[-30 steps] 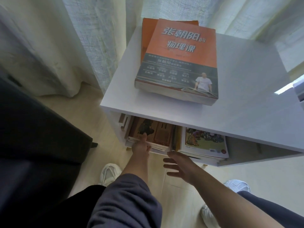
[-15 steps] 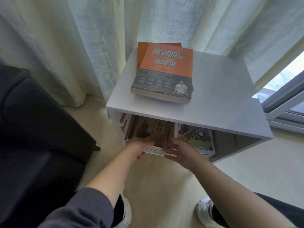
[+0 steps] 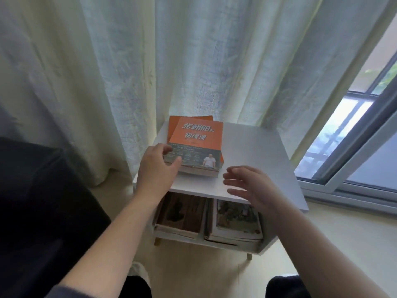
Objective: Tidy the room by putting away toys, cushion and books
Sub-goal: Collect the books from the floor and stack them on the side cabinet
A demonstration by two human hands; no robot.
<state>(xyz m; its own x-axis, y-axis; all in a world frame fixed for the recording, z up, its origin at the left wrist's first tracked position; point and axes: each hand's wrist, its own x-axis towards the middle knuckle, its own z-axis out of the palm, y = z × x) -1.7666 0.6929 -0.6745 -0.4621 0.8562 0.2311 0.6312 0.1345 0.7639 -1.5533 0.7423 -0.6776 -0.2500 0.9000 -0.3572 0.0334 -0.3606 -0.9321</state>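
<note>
An orange book (image 3: 198, 139) with white Chinese letters lies on a second orange book (image 3: 174, 123) on top of a small white side table (image 3: 257, 160). My left hand (image 3: 158, 171) rests at the top book's near left corner, fingers curled over its edge. My right hand (image 3: 249, 186) hovers open over the table's front edge, to the right of the books and apart from them. In the shelf below lie two stacks of books, a brown-covered one (image 3: 180, 214) on the left and a picture-covered one (image 3: 236, 220) on the right.
Pale curtains (image 3: 193, 61) hang right behind the table. A dark sofa or chair (image 3: 43, 201) stands at the left. A window frame (image 3: 365, 147) is at the right. Light wooden floor (image 3: 333, 244) runs around the table; my shoe (image 3: 139, 271) shows below.
Both hands rose from the shelf's book stacks to the tabletop. The left hand now touches the top orange book. The view pulled back and up.
</note>
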